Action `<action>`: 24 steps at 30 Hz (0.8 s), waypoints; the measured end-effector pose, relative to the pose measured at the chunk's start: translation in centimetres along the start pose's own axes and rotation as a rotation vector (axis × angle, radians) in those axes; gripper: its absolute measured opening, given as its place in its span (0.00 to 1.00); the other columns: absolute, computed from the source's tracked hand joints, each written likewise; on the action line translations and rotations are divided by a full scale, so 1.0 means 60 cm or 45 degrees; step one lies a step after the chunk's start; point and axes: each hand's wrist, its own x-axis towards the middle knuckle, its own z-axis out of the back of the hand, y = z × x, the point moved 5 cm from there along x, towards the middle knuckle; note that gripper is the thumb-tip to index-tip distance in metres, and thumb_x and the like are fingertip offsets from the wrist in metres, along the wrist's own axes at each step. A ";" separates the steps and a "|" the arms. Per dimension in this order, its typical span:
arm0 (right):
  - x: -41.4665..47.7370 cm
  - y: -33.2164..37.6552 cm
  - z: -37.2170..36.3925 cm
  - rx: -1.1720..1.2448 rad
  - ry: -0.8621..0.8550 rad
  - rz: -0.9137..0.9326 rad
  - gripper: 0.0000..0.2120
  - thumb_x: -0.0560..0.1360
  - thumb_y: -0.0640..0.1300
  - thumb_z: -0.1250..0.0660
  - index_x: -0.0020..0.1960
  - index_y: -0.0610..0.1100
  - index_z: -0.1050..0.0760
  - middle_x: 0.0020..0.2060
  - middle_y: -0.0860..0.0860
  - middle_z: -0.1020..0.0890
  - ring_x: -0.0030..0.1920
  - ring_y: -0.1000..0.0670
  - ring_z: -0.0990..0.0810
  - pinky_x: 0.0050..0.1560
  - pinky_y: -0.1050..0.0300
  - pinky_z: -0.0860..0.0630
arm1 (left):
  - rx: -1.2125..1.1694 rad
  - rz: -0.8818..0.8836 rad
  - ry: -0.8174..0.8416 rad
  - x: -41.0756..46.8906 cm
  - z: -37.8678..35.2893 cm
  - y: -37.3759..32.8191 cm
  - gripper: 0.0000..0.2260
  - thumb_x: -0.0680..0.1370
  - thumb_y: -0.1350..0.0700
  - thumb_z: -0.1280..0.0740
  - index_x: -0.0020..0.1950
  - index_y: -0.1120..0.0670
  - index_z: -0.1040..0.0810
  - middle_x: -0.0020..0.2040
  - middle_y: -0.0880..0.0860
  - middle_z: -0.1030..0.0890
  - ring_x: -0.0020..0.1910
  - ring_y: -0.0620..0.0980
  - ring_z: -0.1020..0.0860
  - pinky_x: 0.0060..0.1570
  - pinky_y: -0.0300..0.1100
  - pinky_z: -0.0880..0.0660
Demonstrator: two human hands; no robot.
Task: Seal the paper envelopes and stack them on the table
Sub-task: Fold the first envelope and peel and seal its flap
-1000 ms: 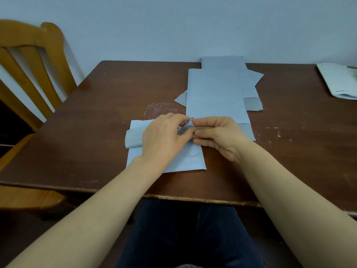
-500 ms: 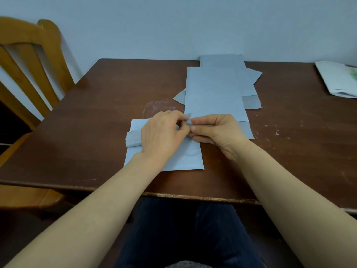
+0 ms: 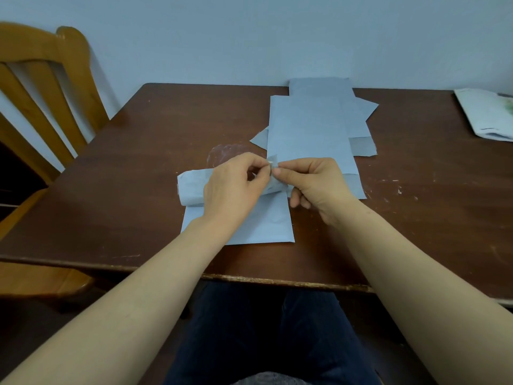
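Note:
A grey-blue paper envelope (image 3: 258,223) lies near the front edge of the brown table (image 3: 133,173), its top flap (image 3: 191,187) curled over toward me. My left hand (image 3: 233,187) and my right hand (image 3: 316,182) meet above the flap. Both pinch a small clear strip (image 3: 273,163) at the flap's right end, thumb and forefinger tips almost touching. Behind them lies a loose pile of more grey-blue envelopes (image 3: 308,126), overlapping and reaching to the wall.
A wooden chair (image 3: 44,107) stands at the table's left side. A white folded paper or bag (image 3: 488,115) lies at the far right edge. A pale scuffed patch (image 3: 224,152) marks the tabletop just beyond my left hand.
My hands have risen off the envelope. The fingertips now pinch a small strip lifted above the curled flap, where earlier they pressed on the flap.

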 end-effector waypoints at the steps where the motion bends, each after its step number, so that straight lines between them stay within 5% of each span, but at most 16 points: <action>1: 0.000 0.001 0.002 0.003 -0.006 0.005 0.02 0.71 0.42 0.28 0.40 0.47 0.20 0.17 0.49 0.26 0.15 0.53 0.33 0.17 0.66 0.40 | -0.020 0.000 0.009 0.002 -0.001 0.000 0.05 0.76 0.52 0.35 0.47 0.49 0.19 0.40 0.41 0.22 0.42 0.44 0.22 0.43 0.48 0.22; 8: 0.009 -0.016 0.014 0.089 -0.120 -0.072 0.02 0.73 0.40 0.30 0.43 0.41 0.21 0.16 0.50 0.27 0.14 0.55 0.34 0.16 0.67 0.40 | -0.370 0.306 -0.066 0.017 0.003 0.020 0.08 0.77 0.58 0.37 0.39 0.52 0.22 0.39 0.45 0.21 0.40 0.44 0.22 0.38 0.39 0.27; 12: 0.016 -0.017 0.004 0.460 -0.063 -0.167 0.02 0.74 0.36 0.33 0.46 0.37 0.24 0.34 0.44 0.18 0.28 0.52 0.17 0.28 0.65 0.22 | -1.000 0.699 -0.101 0.020 0.009 0.027 0.07 0.80 0.58 0.40 0.43 0.54 0.26 0.42 0.52 0.19 0.41 0.46 0.19 0.23 0.34 0.29; 17: 0.028 0.001 0.000 0.578 -0.101 -0.161 0.04 0.71 0.35 0.29 0.44 0.37 0.23 0.37 0.43 0.18 0.32 0.49 0.16 0.36 0.63 0.19 | -1.509 0.909 -0.203 0.036 0.021 0.039 0.08 0.80 0.63 0.41 0.41 0.61 0.29 0.42 0.60 0.19 0.41 0.53 0.18 0.44 0.39 0.18; 24: 0.045 -0.002 0.028 0.668 -0.317 -0.230 0.06 0.73 0.33 0.32 0.48 0.37 0.27 0.37 0.41 0.20 0.26 0.51 0.18 0.31 0.62 0.20 | -1.301 0.898 -0.459 0.062 0.075 0.083 0.08 0.80 0.64 0.43 0.42 0.58 0.30 0.38 0.57 0.23 0.43 0.51 0.20 0.46 0.41 0.18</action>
